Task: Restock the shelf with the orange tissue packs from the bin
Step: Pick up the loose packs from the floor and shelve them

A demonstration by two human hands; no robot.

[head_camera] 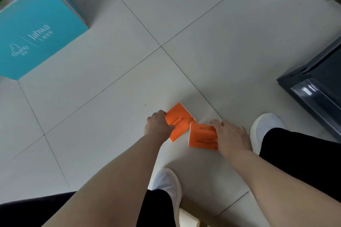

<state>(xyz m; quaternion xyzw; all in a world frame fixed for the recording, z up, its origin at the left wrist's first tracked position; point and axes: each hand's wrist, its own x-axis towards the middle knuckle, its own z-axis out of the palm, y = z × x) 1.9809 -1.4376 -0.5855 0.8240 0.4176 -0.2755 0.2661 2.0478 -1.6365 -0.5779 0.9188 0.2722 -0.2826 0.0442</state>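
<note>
orange tissue packs (181,121) (202,137): 2 | hands (158,123) (230,134): 2 | white shoes (265,125) (168,182): 2 | dark bin (313,79): 1 | teal box (36,33): 1

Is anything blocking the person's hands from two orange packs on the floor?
Nothing visible. The left hand grips the left orange pack; the right hand rests on the right orange pack, both on the floor.

The person wears black trousers (304,156) and white shoes. One shoe (167,184) shows at six o'clock, the other shoe (265,125) at four o'clock. The left hand (159,123) and right hand (230,134) are bare, and both arms (120,180) too.
</note>
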